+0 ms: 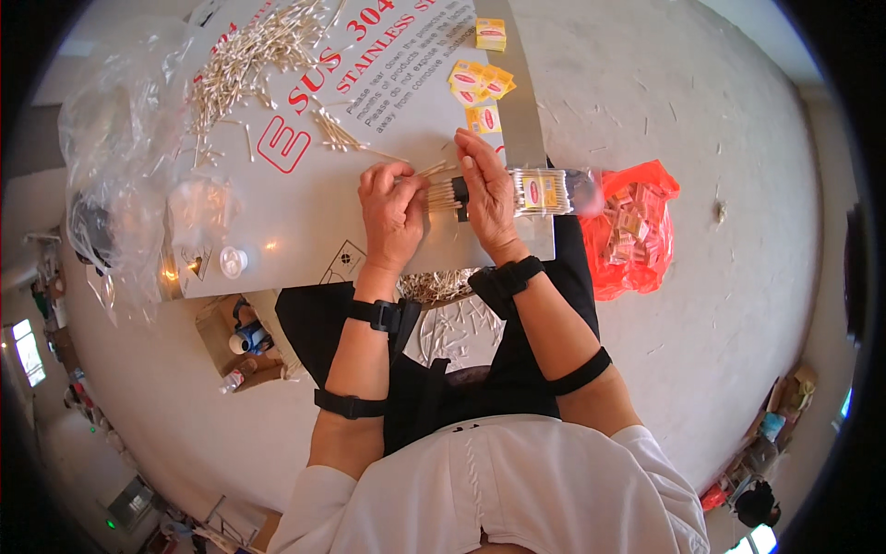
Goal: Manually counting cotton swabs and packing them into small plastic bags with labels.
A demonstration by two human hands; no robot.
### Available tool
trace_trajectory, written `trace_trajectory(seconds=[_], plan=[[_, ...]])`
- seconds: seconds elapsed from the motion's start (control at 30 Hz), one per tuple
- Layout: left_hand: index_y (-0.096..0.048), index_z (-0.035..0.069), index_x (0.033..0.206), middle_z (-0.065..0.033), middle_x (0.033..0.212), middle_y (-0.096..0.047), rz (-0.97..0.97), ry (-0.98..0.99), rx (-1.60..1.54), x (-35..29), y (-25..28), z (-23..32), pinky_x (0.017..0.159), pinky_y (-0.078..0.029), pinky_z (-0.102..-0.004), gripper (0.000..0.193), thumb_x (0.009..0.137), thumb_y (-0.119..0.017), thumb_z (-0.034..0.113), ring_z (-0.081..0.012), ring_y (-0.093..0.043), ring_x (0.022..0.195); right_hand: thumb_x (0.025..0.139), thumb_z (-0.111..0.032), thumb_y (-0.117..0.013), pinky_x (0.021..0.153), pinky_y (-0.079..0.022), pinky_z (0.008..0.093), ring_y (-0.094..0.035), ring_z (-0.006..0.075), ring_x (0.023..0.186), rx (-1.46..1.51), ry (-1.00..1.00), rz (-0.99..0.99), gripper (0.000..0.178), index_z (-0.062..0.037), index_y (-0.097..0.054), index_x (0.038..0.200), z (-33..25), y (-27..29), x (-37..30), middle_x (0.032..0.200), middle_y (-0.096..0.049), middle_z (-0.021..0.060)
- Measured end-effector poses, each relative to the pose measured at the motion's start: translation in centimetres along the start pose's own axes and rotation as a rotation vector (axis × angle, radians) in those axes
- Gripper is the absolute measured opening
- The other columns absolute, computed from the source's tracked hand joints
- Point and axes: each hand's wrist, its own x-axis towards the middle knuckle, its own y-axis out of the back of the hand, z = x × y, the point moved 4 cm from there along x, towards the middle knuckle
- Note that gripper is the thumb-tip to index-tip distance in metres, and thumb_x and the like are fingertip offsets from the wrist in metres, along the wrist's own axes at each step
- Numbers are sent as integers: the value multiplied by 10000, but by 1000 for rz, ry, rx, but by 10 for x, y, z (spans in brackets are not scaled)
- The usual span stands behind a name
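Observation:
My left hand (392, 212) is closed at the left end of a row of cotton swabs (441, 195), fingers bent and pinching there. A few loose swabs stick out past its fingertips. Just to the right, my right hand (491, 201) is held edge-on, its fingers stretched upward, beside a black piece (460, 198) at the swabs' right end. Its palm side is partly hidden. Against its right side lies a clear pack of cotton swabs (540, 192) with a yellow label, reaching over the table's right edge.
Loose cotton swabs (263, 57) heap at the table's far left, with a smaller bunch (337, 131) nearer. Yellow cards (482, 81) lie far right. Clear plastic bags (120, 138) cover the left edge, near a small white round container (233, 262). A red bag of packs (637, 231) is at right.

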Motion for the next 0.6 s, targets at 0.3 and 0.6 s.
trace_trajectory(seconds=[0.3,0.6], plan=[[-602,15,1042,-105,1068,-597,165,325,-525,1,-11,-7,940,-424,-349,223,985,-486,196,-254,-553,1035,1024,-143,-448,1063,-394,297,-504,178,1221,157,-103,-11,325,23,-529,1292,-1,-17,5,1323,-540,103],[-605,59,1092,-109,1099,-584,184,107,-175,6,-6,-1,946,-416,-407,247,846,-599,44,-302,-515,1076,1030,-182,-444,1061,-394,307,-510,186,1211,361,-173,102,369,44,-499,1317,-7,2,-13,1298,-547,117]])
